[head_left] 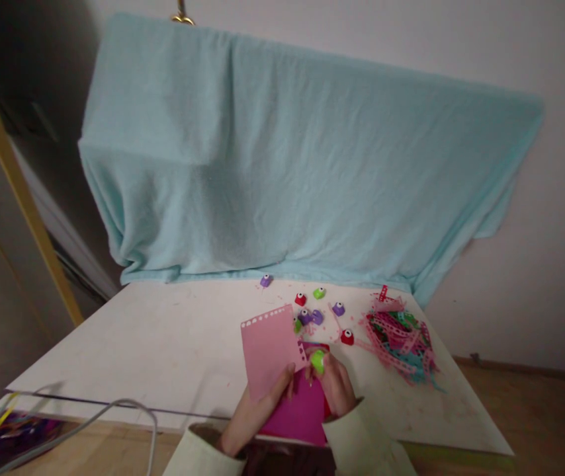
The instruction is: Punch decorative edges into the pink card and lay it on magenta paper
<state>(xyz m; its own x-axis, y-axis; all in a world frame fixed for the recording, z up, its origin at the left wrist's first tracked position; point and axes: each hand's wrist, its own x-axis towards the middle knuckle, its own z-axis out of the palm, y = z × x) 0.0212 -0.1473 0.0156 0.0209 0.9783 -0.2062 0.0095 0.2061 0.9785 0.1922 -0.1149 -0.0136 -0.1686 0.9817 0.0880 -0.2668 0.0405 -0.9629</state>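
Note:
My left hand (pixel 265 404) pinches the lower right part of a pink paper sheet (pixel 268 347), its thumb lying on top. Punched shapes run along the sheet's top edge and down its right edge. In my right hand (pixel 339 387) is a small lime-green craft punch (pixel 317 361), held against the sheet's lower right corner. Under both hands lie magenta paper sheets (pixel 300 416) with some red showing. Just beyond the pink sheet are purple punches (pixel 305 316), a red punch (pixel 347 336) and another green punch (pixel 319 292).
A pile of punched paper strips (pixel 401 340) in pink, red, green and teal lies on the right of the white tabletop (pixel 153 344). Pink paper bits are scattered around the punches. A light blue cloth (pixel 312 165) hangs behind. A grey cable (pixel 114 403) loops at the front left.

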